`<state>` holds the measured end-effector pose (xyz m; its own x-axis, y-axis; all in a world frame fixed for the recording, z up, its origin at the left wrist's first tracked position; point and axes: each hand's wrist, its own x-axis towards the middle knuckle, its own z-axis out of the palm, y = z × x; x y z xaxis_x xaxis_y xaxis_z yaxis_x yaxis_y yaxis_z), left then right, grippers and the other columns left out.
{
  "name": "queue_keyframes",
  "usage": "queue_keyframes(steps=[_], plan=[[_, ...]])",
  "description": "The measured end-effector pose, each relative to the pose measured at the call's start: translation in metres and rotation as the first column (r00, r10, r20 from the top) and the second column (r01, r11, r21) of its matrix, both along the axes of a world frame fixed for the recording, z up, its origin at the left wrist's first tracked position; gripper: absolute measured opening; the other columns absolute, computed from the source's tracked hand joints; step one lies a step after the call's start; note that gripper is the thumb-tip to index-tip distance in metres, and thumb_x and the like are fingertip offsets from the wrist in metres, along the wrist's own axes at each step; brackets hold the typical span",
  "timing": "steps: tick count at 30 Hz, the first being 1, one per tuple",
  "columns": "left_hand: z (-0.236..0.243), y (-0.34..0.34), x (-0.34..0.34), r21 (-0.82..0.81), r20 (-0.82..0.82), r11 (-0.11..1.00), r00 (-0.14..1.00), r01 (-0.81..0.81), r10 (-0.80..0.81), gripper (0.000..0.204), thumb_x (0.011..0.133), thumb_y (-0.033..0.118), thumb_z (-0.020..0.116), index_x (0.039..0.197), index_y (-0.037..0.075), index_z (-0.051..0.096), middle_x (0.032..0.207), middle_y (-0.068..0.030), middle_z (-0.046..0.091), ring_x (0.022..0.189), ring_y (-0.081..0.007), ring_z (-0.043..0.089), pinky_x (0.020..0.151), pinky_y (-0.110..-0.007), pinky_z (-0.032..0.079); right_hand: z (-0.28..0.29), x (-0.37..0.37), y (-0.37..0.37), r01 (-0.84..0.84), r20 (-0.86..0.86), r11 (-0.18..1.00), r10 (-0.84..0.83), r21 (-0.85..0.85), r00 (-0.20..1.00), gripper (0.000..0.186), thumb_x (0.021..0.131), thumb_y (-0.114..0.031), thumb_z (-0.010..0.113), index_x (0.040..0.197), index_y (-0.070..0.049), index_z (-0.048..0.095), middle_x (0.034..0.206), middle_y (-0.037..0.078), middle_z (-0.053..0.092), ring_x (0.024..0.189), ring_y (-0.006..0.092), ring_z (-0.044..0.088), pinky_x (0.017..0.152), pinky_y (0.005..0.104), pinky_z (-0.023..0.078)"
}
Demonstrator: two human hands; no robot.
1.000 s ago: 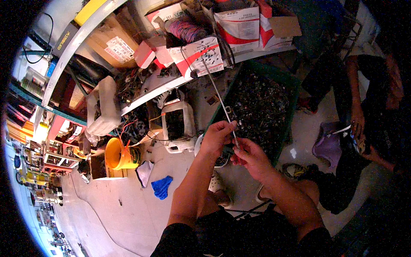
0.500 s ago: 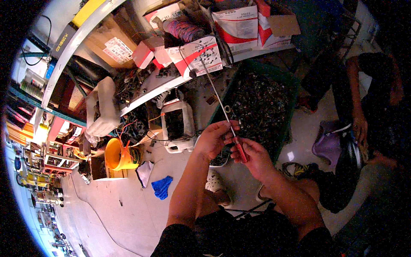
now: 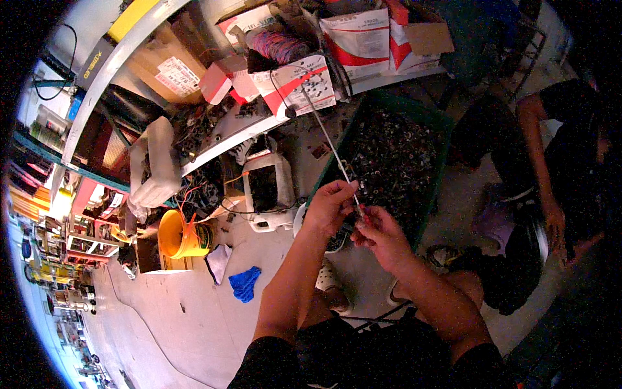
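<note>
A long thin metal rod (image 3: 328,139) with a red handle, much like a long screwdriver, slants up and away from me. My left hand (image 3: 329,206) is closed, its thumb and fingers pinching the lower part of the shaft. Around the red handle, my right hand (image 3: 385,240) is closed too, and its fingers cover most of it. The far end overlaps a white and red box (image 3: 285,91) in the picture; I cannot tell if it touches. Beneath my hands stands a dark green crate (image 3: 440,149) holding many small metal parts.
A metal shelf (image 3: 227,142) with boxes runs along the far side. Below it stand a cut-open white jug (image 3: 285,178) and a yellow bucket (image 3: 170,236). A blue cloth (image 3: 244,284) lies on the floor. At the right sits another person, whose hand (image 3: 555,227) hangs low.
My left fingers have drawn in around the shaft. My right hand now covers most of the red handle, which showed plainly before. The other person's arm has shifted slightly.
</note>
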<state>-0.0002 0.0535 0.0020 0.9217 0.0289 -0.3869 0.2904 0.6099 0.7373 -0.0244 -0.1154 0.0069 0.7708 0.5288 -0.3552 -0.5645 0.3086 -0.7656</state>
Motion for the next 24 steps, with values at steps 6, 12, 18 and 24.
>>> queue_keyframes(steps=[6, 12, 18, 24], plan=[[0.030, -0.005, -0.005, -0.018, 0.004, 0.999, 0.999, 0.050, -0.050, 0.024, 0.093, 0.018, 0.055, 0.105, -0.001, 0.062, 0.089, -0.0053, 0.065, 0.060, -0.0092, 0.046, 0.058, -0.025, 0.044, -0.007, 0.007, -0.007, -0.038, -0.074, 0.990, 0.048, 0.133, 0.996, 0.029, 0.095, -0.023, 0.049, 0.117, -0.005, 0.055, 0.094, 0.008, 0.063, 0.075, 0.0189, 0.060, 0.067, 0.0316, 0.048], [0.014, 0.006, -0.006, -0.066, 0.074, 0.993, 0.993, 0.101, -0.096, 0.024, 0.092, 0.016, 0.056, 0.107, -0.002, 0.061, 0.089, -0.0058, 0.065, 0.057, -0.0088, 0.044, 0.057, -0.026, 0.045, -0.004, 0.006, -0.005, -0.007, -0.137, 0.973, 0.040, 0.231, 0.990, 0.031, 0.097, -0.030, 0.045, 0.111, -0.004, 0.056, 0.088, 0.009, 0.065, 0.070, 0.0185, 0.061, 0.060, 0.0309, 0.047], [0.007, 0.001, -0.003, -0.017, 0.053, 0.999, 0.998, 0.039, -0.038, 0.017, 0.090, 0.016, 0.060, 0.096, 0.000, 0.063, 0.080, -0.0030, 0.063, 0.053, -0.0066, 0.041, 0.049, -0.022, 0.040, -0.014, 0.008, -0.002, -0.043, -0.064, 0.978, 0.057, 0.204, 0.996, 0.032, 0.098, -0.032, 0.043, 0.109, -0.004, 0.055, 0.084, 0.010, 0.066, 0.064, 0.0175, 0.060, 0.056, 0.0304, 0.047], [0.015, -0.004, -0.003, 0.026, -0.004, 1.000, 1.000, -0.015, 0.015, 0.015, 0.088, 0.017, 0.064, 0.081, 0.005, 0.060, 0.064, -0.0002, 0.057, 0.048, -0.0070, 0.039, 0.045, -0.023, 0.035, -0.001, 0.004, 0.000, -0.087, 0.032, 0.990, 0.084, 0.112, 0.996, 0.035, 0.098, -0.033, 0.043, 0.115, -0.004, 0.054, 0.082, 0.007, 0.061, 0.065, 0.0152, 0.054, 0.057, 0.0273, 0.041]])
